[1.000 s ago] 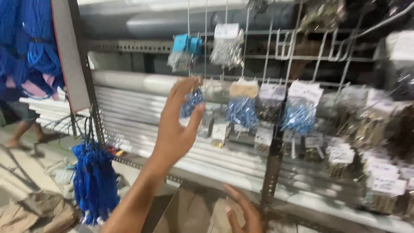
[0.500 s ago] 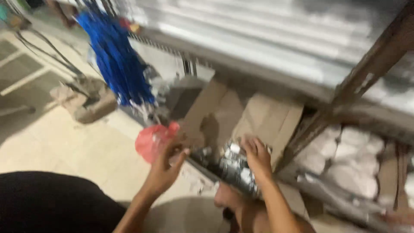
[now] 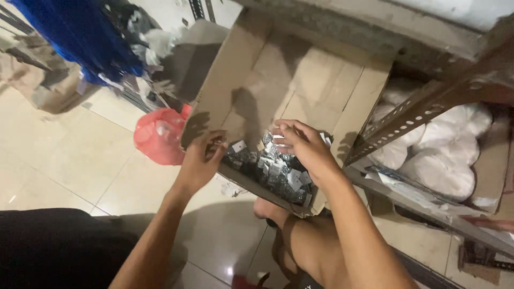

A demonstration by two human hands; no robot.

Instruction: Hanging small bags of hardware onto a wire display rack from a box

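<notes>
packets: a heap of small dark packets (image 3: 270, 168) with white tags lies in the near end of an open cardboard box (image 3: 321, 91) on the floor.
right hand (image 3: 305, 147): inside the box, fingers curled down onto the heap, pinching at packets.
left hand (image 3: 201, 163): fingers clenched on the box's near left edge.
progress: heap looks largely unsorted; nothing lifted clear yet.
around: red bag (image 3: 158, 136) left; metal shelf (image 3: 428, 107) right, holding white sacks (image 3: 444, 155).
</notes>
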